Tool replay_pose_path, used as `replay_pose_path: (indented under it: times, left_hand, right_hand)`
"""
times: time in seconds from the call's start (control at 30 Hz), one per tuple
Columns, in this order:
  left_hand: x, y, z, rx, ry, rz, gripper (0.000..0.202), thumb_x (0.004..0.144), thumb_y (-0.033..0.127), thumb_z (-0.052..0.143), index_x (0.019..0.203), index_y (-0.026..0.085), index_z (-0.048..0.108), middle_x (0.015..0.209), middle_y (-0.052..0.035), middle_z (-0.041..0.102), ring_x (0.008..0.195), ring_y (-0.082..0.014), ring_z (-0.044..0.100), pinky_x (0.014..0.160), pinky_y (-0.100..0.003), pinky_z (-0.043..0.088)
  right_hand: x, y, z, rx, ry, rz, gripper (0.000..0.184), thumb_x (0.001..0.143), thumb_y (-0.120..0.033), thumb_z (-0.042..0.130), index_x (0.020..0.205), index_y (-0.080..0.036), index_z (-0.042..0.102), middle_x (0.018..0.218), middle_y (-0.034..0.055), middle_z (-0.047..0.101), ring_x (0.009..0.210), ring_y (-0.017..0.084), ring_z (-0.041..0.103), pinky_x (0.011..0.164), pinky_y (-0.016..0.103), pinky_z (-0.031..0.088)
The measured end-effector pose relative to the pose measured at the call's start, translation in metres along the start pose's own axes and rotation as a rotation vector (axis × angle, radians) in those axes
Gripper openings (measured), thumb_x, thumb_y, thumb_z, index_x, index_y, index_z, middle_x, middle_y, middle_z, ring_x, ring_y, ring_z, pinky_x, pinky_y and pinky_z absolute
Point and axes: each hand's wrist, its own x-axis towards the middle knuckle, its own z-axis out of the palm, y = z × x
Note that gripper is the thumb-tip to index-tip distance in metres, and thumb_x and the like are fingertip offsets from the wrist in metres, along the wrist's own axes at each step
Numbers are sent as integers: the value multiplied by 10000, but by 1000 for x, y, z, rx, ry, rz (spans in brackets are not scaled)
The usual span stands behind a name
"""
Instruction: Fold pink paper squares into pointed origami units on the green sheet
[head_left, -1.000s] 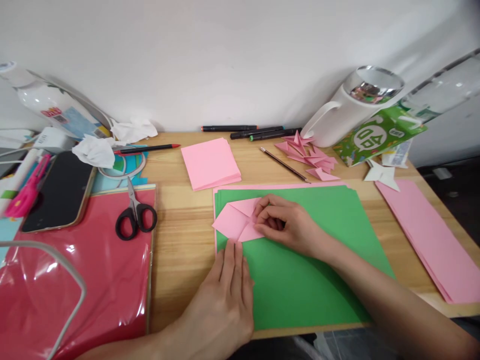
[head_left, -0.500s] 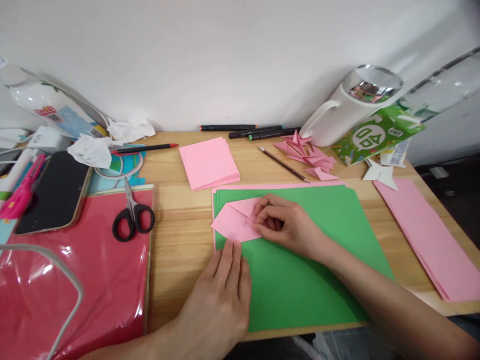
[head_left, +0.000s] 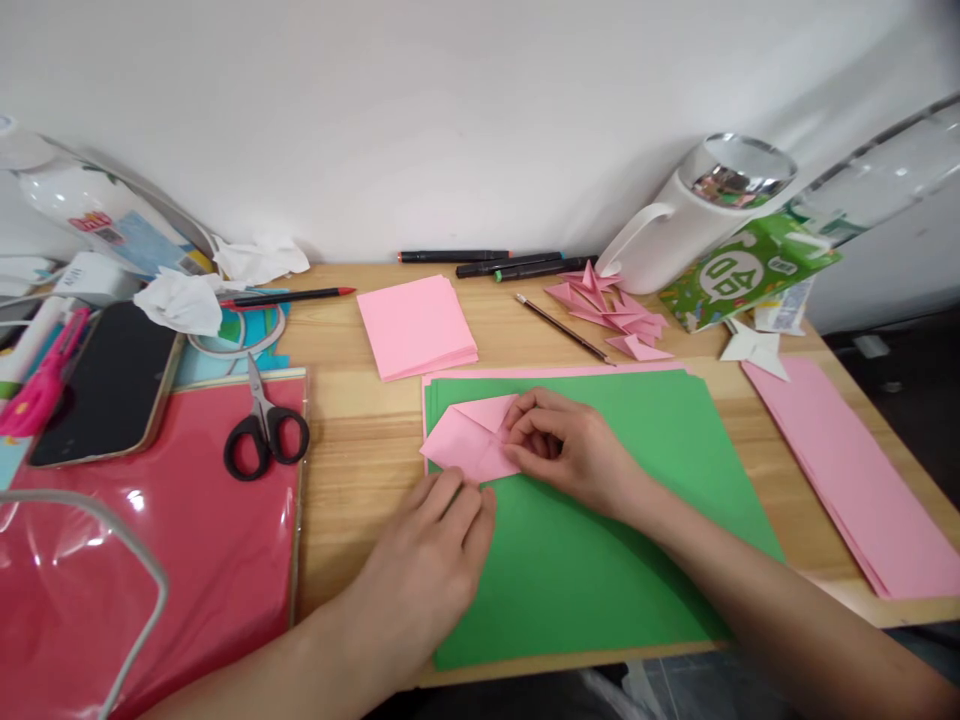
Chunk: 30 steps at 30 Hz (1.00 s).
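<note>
A folded pink paper (head_left: pixel 469 440) lies on a stack of green sheets (head_left: pixel 622 570), its left end pointed and its upper part creased into flaps. My right hand (head_left: pixel 566 440) pinches the paper's right end, fingers curled and thumb close to the fingertips. At the lower edge of the same paper is my left hand (head_left: pixel 431 545), with bent fingers closed against that edge; its thumb is hidden under the hand.
Square pink sheets (head_left: pixel 417 328) are stacked behind. Folded pink pieces (head_left: pixel 611 305), a pencil (head_left: pixel 566 328) and black pens (head_left: pixel 517 265) lie near the wall. Scissors (head_left: pixel 264 425) rest on a red plastic-covered pack (head_left: pixel 187 540). A white thermos (head_left: pixel 690 220) and pink strips (head_left: pixel 855 480) are at right.
My left hand's fingers have bent from nearly straight to curled at the paper's lower edge. My right hand keeps its pinch with almost no movement.
</note>
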Motion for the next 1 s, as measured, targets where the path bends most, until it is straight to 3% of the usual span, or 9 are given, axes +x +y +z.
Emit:
replay_pose_path:
  times: [0.23,0.6,0.7,0.8,1.0]
  left_hand:
    - [6,-4,4,-19,-2,-38,252,925,141,387,1090,50,554,831,-78,555,790,-207,508,722,-366,493]
    - [13,-4,7,0,-11,-33,264,939,124,337,974,60,591,769,-63,546,723,-196,473,606,-324,439]
    - [14,-5,6,2,-16,-24,272,944,151,350,947,75,611,957,-118,608,817,-211,502,672,-352,461]
    - [15,-6,5,48,-37,36,290,950,182,357,929,89,631,1214,-150,569,883,-217,515,734,-382,471]
    - [12,-7,9,127,-27,58,351,969,217,319,1081,36,597,1198,-157,602,957,-236,545,795,-387,484]
  right_hand:
    - [-1,-1,1,-50,-15,0,93,778,-135,594,689,-156,581,872,49,592,545,75,463,497,223,383]
    - [-1,-1,0,-19,-22,31,73,788,-103,598,739,-156,585,875,34,579,545,73,459,519,220,390]
    - [-1,1,0,-29,-26,24,72,789,-94,593,748,-153,585,875,35,575,547,74,454,520,219,386]
    - [-2,2,2,-52,-15,16,79,787,-79,591,751,-147,574,883,40,571,548,75,451,519,217,380]
    - [-3,2,3,-96,2,-20,54,805,-115,604,772,-150,579,893,49,575,573,88,468,542,223,393]
